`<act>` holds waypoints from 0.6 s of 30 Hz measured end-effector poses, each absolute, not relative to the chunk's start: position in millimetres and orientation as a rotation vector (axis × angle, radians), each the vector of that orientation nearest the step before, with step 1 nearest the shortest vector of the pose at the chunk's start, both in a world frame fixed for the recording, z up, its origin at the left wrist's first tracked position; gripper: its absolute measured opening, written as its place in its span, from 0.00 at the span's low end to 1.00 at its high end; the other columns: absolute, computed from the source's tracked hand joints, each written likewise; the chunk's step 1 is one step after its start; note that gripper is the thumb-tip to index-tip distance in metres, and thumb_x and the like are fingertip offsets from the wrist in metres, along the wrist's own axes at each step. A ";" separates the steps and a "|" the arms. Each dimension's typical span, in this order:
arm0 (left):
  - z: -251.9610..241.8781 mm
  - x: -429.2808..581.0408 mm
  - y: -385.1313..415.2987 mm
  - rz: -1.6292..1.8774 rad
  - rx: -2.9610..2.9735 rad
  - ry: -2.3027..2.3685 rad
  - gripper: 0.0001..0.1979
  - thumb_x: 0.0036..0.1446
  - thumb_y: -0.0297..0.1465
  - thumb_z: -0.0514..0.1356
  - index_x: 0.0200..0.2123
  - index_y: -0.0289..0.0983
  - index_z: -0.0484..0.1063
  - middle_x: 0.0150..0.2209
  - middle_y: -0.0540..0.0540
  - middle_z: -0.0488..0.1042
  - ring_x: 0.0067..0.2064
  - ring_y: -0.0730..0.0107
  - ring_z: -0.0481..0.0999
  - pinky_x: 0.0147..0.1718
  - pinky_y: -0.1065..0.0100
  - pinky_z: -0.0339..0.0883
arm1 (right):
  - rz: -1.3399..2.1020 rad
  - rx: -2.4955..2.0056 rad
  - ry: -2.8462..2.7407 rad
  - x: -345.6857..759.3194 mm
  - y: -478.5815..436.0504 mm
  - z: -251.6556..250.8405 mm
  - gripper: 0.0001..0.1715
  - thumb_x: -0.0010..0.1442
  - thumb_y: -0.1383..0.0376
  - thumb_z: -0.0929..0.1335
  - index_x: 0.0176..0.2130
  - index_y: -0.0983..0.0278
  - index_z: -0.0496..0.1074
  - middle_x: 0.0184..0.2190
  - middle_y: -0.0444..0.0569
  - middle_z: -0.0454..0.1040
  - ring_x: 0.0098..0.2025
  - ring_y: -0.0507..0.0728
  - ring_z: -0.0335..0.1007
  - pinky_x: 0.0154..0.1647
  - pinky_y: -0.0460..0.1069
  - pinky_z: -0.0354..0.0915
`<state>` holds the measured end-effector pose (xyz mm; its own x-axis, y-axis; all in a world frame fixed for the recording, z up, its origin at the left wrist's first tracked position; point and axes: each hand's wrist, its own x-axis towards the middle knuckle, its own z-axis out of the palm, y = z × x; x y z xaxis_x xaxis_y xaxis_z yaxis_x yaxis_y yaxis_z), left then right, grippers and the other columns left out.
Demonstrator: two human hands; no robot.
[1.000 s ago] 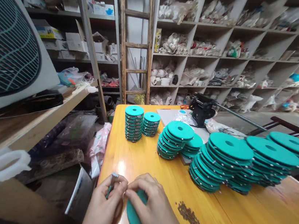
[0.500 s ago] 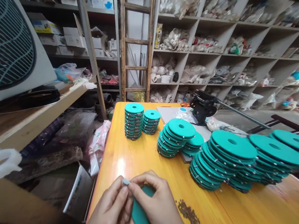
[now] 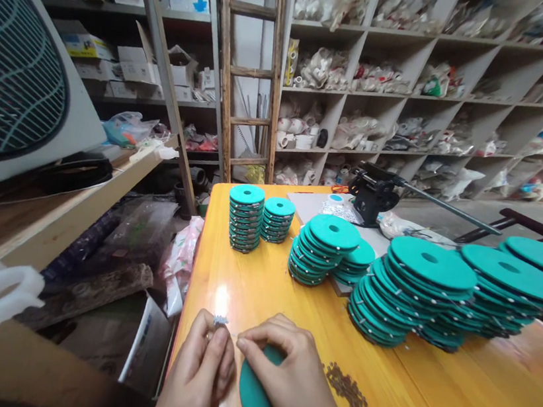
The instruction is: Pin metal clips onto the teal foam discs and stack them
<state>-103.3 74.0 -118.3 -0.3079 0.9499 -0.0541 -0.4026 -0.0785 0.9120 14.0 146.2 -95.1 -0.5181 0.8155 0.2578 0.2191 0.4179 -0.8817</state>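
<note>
My left hand (image 3: 200, 367) is closed, its thumb and forefinger pinching a small pale blue-grey piece with a toothed edge (image 3: 220, 320). Just to the right, my right hand (image 3: 285, 365) has thumb and forefinger pressed together; whatever is between those fingertips is too small to make out. A green foam disc (image 3: 258, 399) lies on the table partly under the right hand, with a small white speck at its near rim. Beside the right wrist is a loose pile of small brown pieces (image 3: 348, 388).
Stacks of green foam discs stand across the yellow table (image 3: 212, 276), including a small stack (image 3: 247, 195) at the far left and a large one (image 3: 423, 267) at right. Behind them is a black clamp-like device (image 3: 373, 193). A wooden ladder (image 3: 251, 74) leans by the shelves.
My hands have drawn slightly apart, leaving a small gap between their fingertips. The toothed piece stays in the left hand. More of the disc beneath the right hand shows.
</note>
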 end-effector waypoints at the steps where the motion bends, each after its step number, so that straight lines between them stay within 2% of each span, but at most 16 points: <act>1: -119.8 -103.5 74.1 1.625 0.734 1.082 0.18 0.65 0.41 0.53 0.27 0.39 0.53 0.20 0.57 0.55 0.21 0.79 0.52 0.20 0.73 0.48 | 1.053 -0.874 -1.984 14.4 145.7 -96.0 0.07 0.55 0.71 0.70 0.27 0.63 0.78 0.25 0.44 0.76 0.32 0.54 0.71 0.36 0.49 0.62; 10: -119.1 -100.1 76.7 1.640 0.615 0.995 0.19 0.60 0.40 0.60 0.27 0.38 0.54 0.20 0.59 0.52 0.22 0.79 0.48 0.21 0.73 0.44 | 0.901 -0.837 -2.071 12.8 143.6 -98.4 0.09 0.56 0.72 0.69 0.28 0.63 0.79 0.25 0.47 0.75 0.33 0.56 0.69 0.36 0.51 0.60; 18: -119.7 -100.5 76.0 1.612 0.601 1.012 0.18 0.60 0.40 0.60 0.27 0.39 0.54 0.20 0.59 0.52 0.21 0.80 0.49 0.21 0.73 0.45 | 0.862 -0.827 -2.097 15.8 143.5 -98.0 0.09 0.57 0.72 0.69 0.28 0.63 0.78 0.25 0.47 0.75 0.33 0.56 0.70 0.36 0.51 0.60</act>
<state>-100.5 76.0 -119.7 -0.2842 0.9514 -0.1182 -0.5200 -0.0494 0.8527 15.8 143.5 -98.0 -0.5411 0.7579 0.3643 0.2823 0.5718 -0.7703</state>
